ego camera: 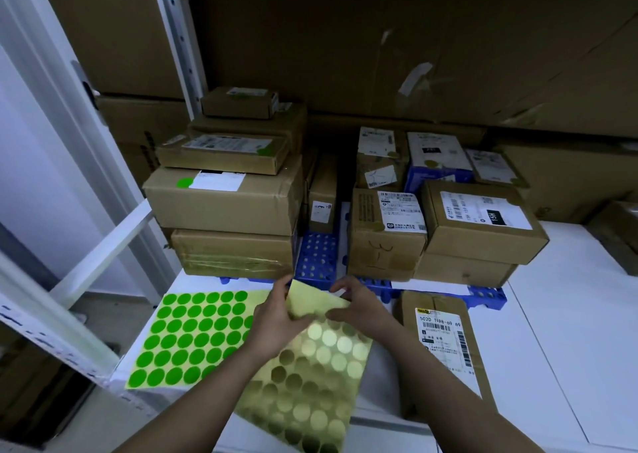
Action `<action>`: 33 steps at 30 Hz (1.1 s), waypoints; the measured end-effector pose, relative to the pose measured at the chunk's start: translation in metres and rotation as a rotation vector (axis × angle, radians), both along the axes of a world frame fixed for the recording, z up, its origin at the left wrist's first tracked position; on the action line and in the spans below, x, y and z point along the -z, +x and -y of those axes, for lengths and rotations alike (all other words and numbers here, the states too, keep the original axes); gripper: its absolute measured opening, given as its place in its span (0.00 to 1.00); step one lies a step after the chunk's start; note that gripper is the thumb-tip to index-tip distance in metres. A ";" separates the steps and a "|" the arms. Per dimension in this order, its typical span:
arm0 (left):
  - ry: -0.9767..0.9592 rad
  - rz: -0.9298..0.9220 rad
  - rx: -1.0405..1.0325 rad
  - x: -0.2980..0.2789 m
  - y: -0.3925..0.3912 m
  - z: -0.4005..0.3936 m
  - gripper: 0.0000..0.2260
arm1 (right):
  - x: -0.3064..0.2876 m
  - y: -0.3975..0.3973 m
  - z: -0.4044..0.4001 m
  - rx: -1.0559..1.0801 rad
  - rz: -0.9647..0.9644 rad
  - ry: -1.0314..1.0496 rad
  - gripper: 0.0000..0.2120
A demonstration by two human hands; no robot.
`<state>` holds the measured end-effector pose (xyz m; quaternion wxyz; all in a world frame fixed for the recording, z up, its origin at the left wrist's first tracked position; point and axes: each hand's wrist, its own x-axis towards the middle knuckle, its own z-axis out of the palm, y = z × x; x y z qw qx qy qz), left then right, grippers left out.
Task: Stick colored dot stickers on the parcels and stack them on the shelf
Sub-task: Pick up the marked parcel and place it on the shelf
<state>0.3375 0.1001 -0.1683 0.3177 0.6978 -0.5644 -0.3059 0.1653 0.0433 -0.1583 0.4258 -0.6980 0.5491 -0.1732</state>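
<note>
Step in hand: lifting a gold dot from its sheet.

Both hands work the top edge of the gold sheet (307,359): left hand (276,321) grips it, right hand (359,309) pinches near the corner. Green sheet (193,338) lies at 9 o'clock; the unstacked parcel (445,345) at 3 o'clock. Next, probably: peel one dot free and press it on that parcel.

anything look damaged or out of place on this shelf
The big cardboard sheet lining the shelf back is creased, with peeling tape strips. One small parcel stands on edge, wedged between the two stacks. The rest looks orderly; both hands, left hand and right hand, grip the gold sticker sheet.
</note>
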 end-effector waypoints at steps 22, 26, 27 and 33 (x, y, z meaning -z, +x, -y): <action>0.255 -0.707 0.058 -0.039 0.000 0.021 0.14 | -0.002 -0.011 -0.020 0.065 -0.275 -1.133 0.15; 0.254 -0.749 0.069 -0.041 -0.002 0.019 0.09 | 0.002 -0.009 -0.020 0.105 -0.243 -1.106 0.14; 0.250 -0.753 0.070 -0.042 -0.003 0.019 0.09 | 0.002 -0.008 -0.020 0.117 -0.228 -1.100 0.14; 0.229 -0.749 0.063 -0.039 -0.002 0.021 0.13 | 0.002 -0.005 -0.017 0.180 -0.143 -1.029 0.11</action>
